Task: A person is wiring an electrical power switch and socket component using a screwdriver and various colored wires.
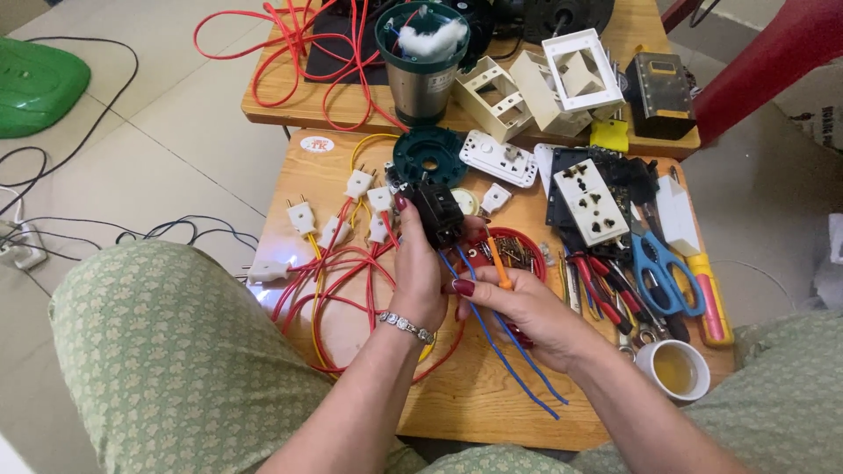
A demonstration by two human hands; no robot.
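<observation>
Black plastic, a small switch block (436, 213), sits clamped in the left hand (420, 272) above the wooden table (474, 395), with two blue wires (500, 333) trailing down from it. The right hand (527, 312) pinches an orange-handled screwdriver (497, 263), its tip up at the block. Just behind lies a red dish of screws (520, 250). Left of the hands, red and yellow leads (329, 281) run to white plugs (301, 215). Right of them lie red-handled pliers (601, 285), blue scissors (659, 272) and a white cup (676, 369).
</observation>
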